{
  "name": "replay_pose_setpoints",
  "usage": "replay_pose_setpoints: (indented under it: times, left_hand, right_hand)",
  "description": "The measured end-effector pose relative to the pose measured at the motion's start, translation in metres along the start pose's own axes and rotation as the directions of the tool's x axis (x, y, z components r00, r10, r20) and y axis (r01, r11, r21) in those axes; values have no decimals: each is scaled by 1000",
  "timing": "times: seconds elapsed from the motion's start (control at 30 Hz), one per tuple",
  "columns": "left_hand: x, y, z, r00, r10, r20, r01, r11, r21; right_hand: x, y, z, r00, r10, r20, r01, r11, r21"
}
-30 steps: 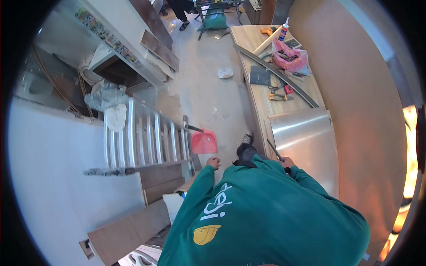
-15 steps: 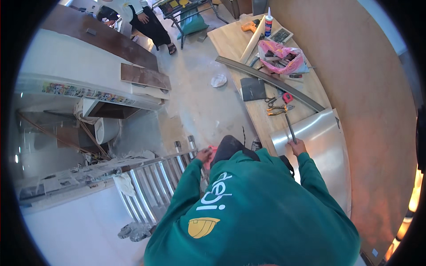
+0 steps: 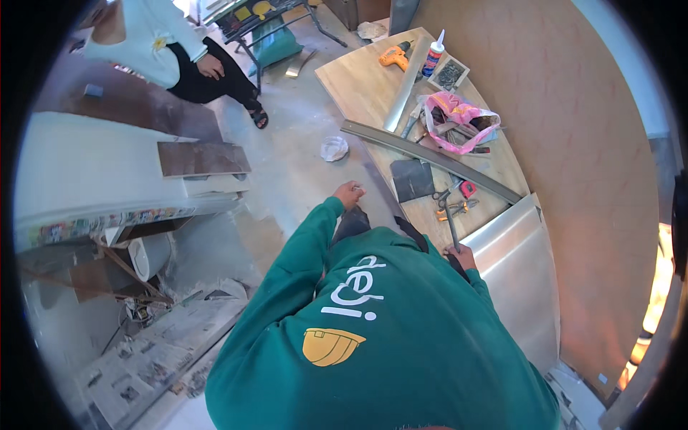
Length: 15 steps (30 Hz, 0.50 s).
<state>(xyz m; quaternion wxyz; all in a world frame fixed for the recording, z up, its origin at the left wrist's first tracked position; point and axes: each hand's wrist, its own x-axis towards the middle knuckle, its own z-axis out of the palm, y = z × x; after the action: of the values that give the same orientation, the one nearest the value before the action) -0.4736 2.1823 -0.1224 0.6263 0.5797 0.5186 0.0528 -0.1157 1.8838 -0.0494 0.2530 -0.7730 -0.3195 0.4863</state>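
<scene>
My right hand (image 3: 462,256) is closed around a slim dark grey bar (image 3: 452,228), held over the bench edge with its tip pointing away from me. Just past that tip lie orange-handled pliers (image 3: 464,209), dark scissors (image 3: 441,195) and a red tape measure (image 3: 467,188). Over the floor left of the bench is my left hand (image 3: 349,193), fingers curled; what they hold, if anything, is too small to make out. A shiny metal sheet (image 3: 512,265) covers the near end of the bench, beside my right arm.
The wooden bench (image 3: 351,79) carries a long metal channel (image 3: 430,159), a pink bag of tools (image 3: 459,122), an orange drill (image 3: 394,56), a sealant tube (image 3: 433,54) and a dark square sheet (image 3: 412,179). A person (image 3: 208,68) stands far left. Crumpled plastic (image 3: 334,148) lies on the floor.
My left hand has left the pink object by the metal rails and moved forward and right. The right hand, still gripping the bar, shifted slightly left. My view has turned; the person shows more fully.
</scene>
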Motion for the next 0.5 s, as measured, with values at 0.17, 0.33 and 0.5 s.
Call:
replay_pose_setpoints:
  times: [0.17,0.33,0.5]
  left_hand:
    - [46,-19,-59,952,-303,51,290,834,-470]
    - [135,-67,-84,903,-383,-194,234,817,-527]
    - [220,-109,-125,832,-274,-483,160,951,-263]
  right_hand:
    - [-3,-39,31,987,68,-148,-82,993,-90]
    - [-36,-54,40,960,174,-218,-158,983,89]
    - [-56,-53,45,945,230,-231,-179,958,223]
